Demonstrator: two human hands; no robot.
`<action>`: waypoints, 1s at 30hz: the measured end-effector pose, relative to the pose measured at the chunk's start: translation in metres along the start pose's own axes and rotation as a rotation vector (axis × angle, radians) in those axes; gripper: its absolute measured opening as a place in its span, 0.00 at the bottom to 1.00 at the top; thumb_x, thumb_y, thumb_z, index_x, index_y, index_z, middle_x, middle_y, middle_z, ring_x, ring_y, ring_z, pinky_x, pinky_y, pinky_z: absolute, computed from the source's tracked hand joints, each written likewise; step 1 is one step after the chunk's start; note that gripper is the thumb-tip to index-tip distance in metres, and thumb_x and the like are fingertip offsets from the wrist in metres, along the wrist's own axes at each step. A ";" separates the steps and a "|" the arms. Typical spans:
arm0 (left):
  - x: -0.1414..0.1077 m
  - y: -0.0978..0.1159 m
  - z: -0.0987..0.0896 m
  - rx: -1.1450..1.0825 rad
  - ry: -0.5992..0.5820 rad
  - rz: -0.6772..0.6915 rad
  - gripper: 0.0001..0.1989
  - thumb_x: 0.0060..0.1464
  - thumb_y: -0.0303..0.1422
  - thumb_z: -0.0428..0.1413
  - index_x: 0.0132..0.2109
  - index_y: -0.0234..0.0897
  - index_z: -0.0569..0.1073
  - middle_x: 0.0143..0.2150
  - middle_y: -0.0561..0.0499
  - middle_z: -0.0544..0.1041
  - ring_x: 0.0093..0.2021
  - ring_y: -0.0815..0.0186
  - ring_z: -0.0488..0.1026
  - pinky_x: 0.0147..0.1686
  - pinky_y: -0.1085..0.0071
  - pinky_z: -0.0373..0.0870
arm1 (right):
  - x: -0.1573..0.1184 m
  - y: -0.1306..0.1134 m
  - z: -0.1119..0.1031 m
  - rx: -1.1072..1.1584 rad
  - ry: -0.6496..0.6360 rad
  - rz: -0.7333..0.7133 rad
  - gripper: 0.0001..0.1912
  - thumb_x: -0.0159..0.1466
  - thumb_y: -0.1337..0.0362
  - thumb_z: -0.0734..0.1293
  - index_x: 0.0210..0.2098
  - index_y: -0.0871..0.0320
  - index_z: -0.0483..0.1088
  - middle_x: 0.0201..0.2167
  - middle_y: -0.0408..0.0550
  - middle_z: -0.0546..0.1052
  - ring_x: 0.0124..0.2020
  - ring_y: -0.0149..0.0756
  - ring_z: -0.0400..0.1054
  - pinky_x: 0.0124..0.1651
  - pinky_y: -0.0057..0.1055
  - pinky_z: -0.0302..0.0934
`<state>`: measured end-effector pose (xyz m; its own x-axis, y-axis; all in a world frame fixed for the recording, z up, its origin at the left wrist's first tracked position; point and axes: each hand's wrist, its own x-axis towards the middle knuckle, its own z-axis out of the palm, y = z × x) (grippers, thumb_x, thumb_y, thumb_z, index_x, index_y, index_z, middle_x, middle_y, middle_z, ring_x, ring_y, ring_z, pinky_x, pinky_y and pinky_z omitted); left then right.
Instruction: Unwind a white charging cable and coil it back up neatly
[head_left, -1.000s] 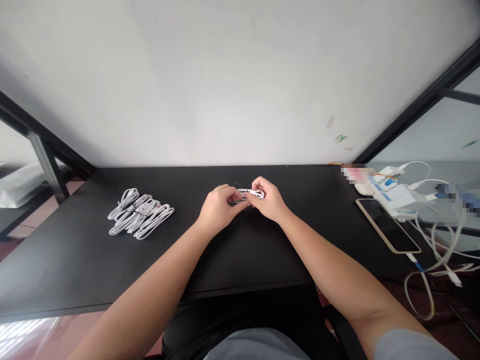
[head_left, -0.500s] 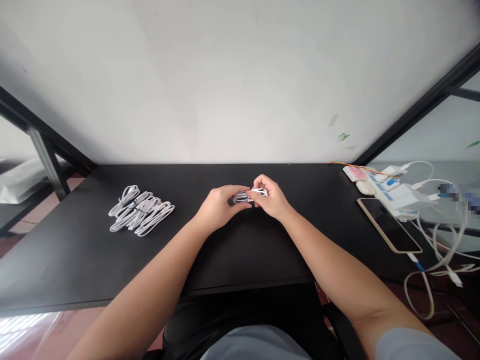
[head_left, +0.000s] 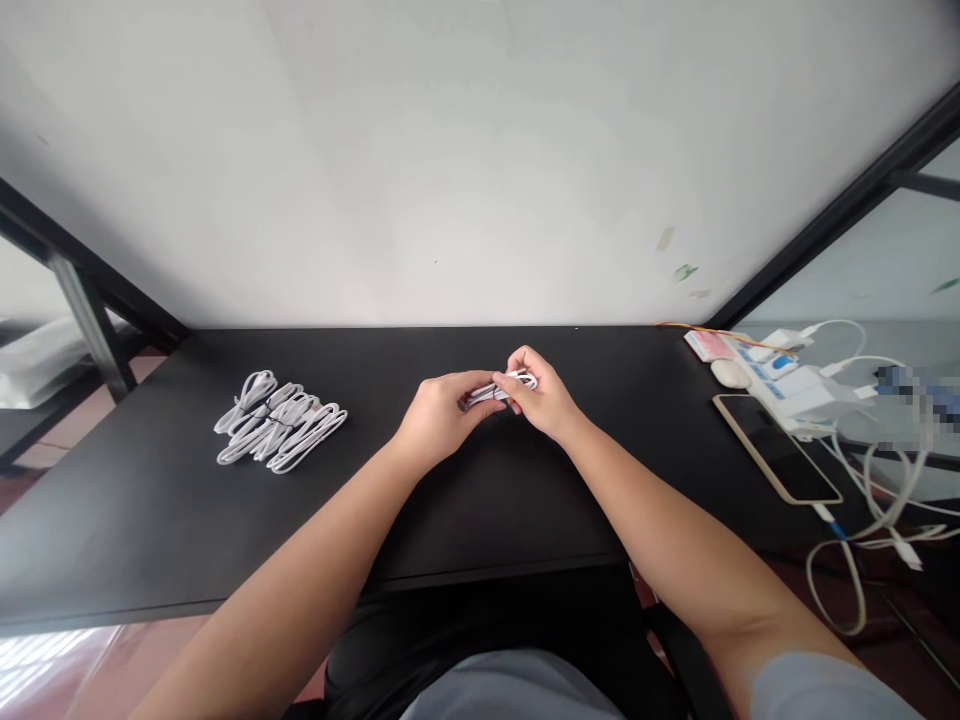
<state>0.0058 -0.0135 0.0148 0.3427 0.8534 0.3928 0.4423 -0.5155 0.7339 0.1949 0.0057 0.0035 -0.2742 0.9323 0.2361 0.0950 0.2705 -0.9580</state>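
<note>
A coiled white cable [head_left: 487, 393] with a dark tie round its middle is held between both hands over the black desk [head_left: 510, 500]. My left hand [head_left: 442, 412] grips its left end, fingers on the far side and thumb on the near side. At the other end, my right hand [head_left: 541, 395] pinches the coil between thumb and fingers. The fingers hide part of the cable. Off to the left lies a group of white cable bundles [head_left: 281, 422], coiled and tied with dark ties, apart from both hands.
On the right lie a phone [head_left: 778, 448] with a cable plugged in, a white mouse-like object [head_left: 730, 374] and a power strip [head_left: 765, 368] with white chargers [head_left: 821, 398]. Loose white cables [head_left: 892, 500] hang over the right edge. A pale wall [head_left: 450, 180] stands behind the desk.
The coiled cable has tilted slightly between my hands, and my left fingers and thumb have closed further over its left end. The bundles on the left stay put.
</note>
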 end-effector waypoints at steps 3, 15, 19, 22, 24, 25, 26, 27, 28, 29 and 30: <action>0.001 0.000 -0.001 0.055 -0.049 -0.009 0.11 0.57 0.42 0.61 0.42 0.41 0.81 0.36 0.53 0.81 0.32 0.68 0.71 0.34 0.72 0.65 | 0.000 0.000 0.001 0.003 -0.026 0.008 0.19 0.64 0.49 0.69 0.34 0.54 0.58 0.19 0.34 0.65 0.19 0.27 0.60 0.24 0.25 0.54; 0.000 -0.003 0.004 -0.018 -0.122 -0.141 0.12 0.60 0.40 0.56 0.33 0.37 0.71 0.27 0.55 0.70 0.26 0.70 0.62 0.27 0.73 0.58 | -0.003 -0.007 0.003 -0.163 -0.095 -0.062 0.18 0.63 0.48 0.70 0.45 0.53 0.69 0.35 0.45 0.73 0.31 0.33 0.66 0.34 0.31 0.63; 0.003 -0.009 0.004 -0.213 -0.104 -0.215 0.10 0.60 0.38 0.56 0.38 0.35 0.74 0.29 0.53 0.73 0.28 0.70 0.66 0.29 0.73 0.61 | -0.001 -0.006 -0.001 -0.326 -0.013 -0.179 0.23 0.61 0.51 0.73 0.51 0.54 0.70 0.43 0.51 0.75 0.37 0.37 0.69 0.40 0.35 0.66; 0.005 -0.014 0.006 -0.438 -0.065 -0.275 0.14 0.58 0.41 0.60 0.42 0.34 0.75 0.31 0.51 0.75 0.30 0.68 0.70 0.31 0.72 0.66 | -0.001 -0.004 -0.003 -0.306 -0.008 -0.177 0.20 0.62 0.52 0.72 0.49 0.54 0.71 0.43 0.51 0.77 0.39 0.38 0.72 0.42 0.36 0.68; 0.006 -0.016 0.008 -0.562 -0.033 -0.307 0.16 0.57 0.42 0.61 0.43 0.33 0.76 0.32 0.50 0.76 0.32 0.67 0.72 0.34 0.70 0.69 | -0.001 -0.003 -0.002 -0.257 -0.048 -0.149 0.16 0.65 0.52 0.69 0.47 0.54 0.72 0.41 0.49 0.79 0.38 0.37 0.74 0.43 0.35 0.69; 0.007 -0.017 0.009 -0.612 -0.020 -0.320 0.17 0.57 0.43 0.62 0.43 0.32 0.76 0.33 0.49 0.77 0.32 0.67 0.73 0.36 0.70 0.70 | -0.001 -0.002 -0.001 -0.240 -0.062 -0.143 0.14 0.66 0.52 0.68 0.46 0.54 0.73 0.40 0.48 0.80 0.37 0.36 0.75 0.43 0.35 0.69; 0.007 -0.017 0.009 -0.649 -0.011 -0.330 0.18 0.56 0.44 0.62 0.43 0.32 0.76 0.33 0.49 0.77 0.33 0.66 0.74 0.37 0.69 0.71 | -0.001 -0.002 0.000 -0.230 -0.064 -0.142 0.13 0.67 0.52 0.67 0.45 0.53 0.73 0.39 0.47 0.81 0.36 0.36 0.75 0.42 0.35 0.69; 0.007 -0.016 0.010 -0.676 -0.006 -0.341 0.19 0.56 0.45 0.62 0.43 0.32 0.77 0.33 0.48 0.78 0.33 0.66 0.75 0.38 0.69 0.72 | -0.001 -0.003 0.001 -0.227 -0.058 -0.143 0.13 0.67 0.53 0.67 0.44 0.53 0.74 0.38 0.46 0.81 0.35 0.36 0.76 0.42 0.34 0.69; 0.007 -0.016 0.010 -0.696 -0.004 -0.352 0.19 0.56 0.46 0.62 0.42 0.32 0.77 0.33 0.48 0.78 0.33 0.66 0.75 0.38 0.68 0.73 | -0.002 -0.003 0.002 -0.234 -0.046 -0.146 0.12 0.67 0.53 0.66 0.44 0.53 0.74 0.36 0.46 0.81 0.34 0.35 0.75 0.40 0.34 0.69; 0.007 -0.015 0.010 -0.710 -0.007 -0.365 0.20 0.56 0.47 0.62 0.42 0.32 0.77 0.33 0.48 0.78 0.33 0.66 0.76 0.38 0.68 0.73 | -0.002 -0.003 0.003 -0.251 -0.032 -0.152 0.12 0.67 0.53 0.66 0.43 0.53 0.75 0.35 0.45 0.81 0.33 0.35 0.75 0.39 0.33 0.68; 0.007 -0.014 0.010 -0.722 -0.014 -0.377 0.20 0.56 0.47 0.62 0.42 0.32 0.77 0.34 0.47 0.78 0.33 0.66 0.76 0.38 0.67 0.74 | -0.002 -0.004 0.003 -0.274 -0.015 -0.164 0.11 0.67 0.54 0.67 0.42 0.53 0.76 0.35 0.45 0.81 0.32 0.35 0.75 0.39 0.33 0.68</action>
<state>0.0103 -0.0010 0.0011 0.2895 0.9561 0.0447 -0.1117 -0.0127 0.9937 0.1921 0.0021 0.0062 -0.3213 0.8677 0.3793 0.3019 0.4735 -0.8274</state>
